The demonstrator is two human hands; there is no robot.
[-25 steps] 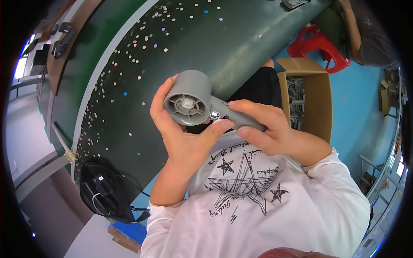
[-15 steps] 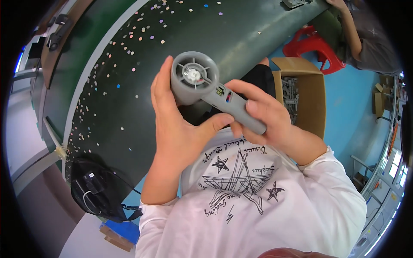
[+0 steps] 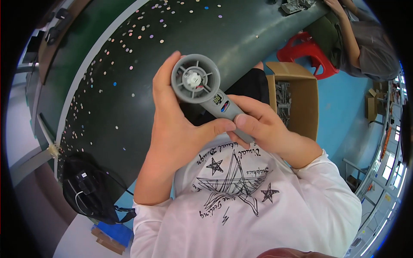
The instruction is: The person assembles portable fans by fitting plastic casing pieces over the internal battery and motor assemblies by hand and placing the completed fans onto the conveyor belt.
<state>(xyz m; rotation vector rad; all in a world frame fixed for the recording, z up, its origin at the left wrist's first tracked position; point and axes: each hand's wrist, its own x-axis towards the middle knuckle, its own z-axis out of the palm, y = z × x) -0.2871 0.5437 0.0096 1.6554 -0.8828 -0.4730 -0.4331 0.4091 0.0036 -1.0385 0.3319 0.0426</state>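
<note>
Between my hands is a grey handheld fan (image 3: pixel 210 98), its round slotted head up and to the left and its handle slanting down to the right. A small display and a coloured strip show on the handle below the head. My left hand (image 3: pixel 172 124) cups the head from the left, its thumb reaching across to the handle. My right hand (image 3: pixel 262 122) is closed around the handle's lower part, with the thumb lying on top. The fingers behind the fan are partly hidden.
A dark green table (image 3: pixel 142 107) carries many small scattered coloured discs. An open cardboard box (image 3: pixel 307 103) with grey parts stands at the right, near a red stool (image 3: pixel 307 53). A black bag (image 3: pixel 88 189) lies lower left. Another person (image 3: pixel 374 47) sits at the upper right.
The fan has turned slightly, so its head faces up more squarely and the handle points down more steeply. My right thumb has shifted along the handle. The whole view has drifted a little.
</note>
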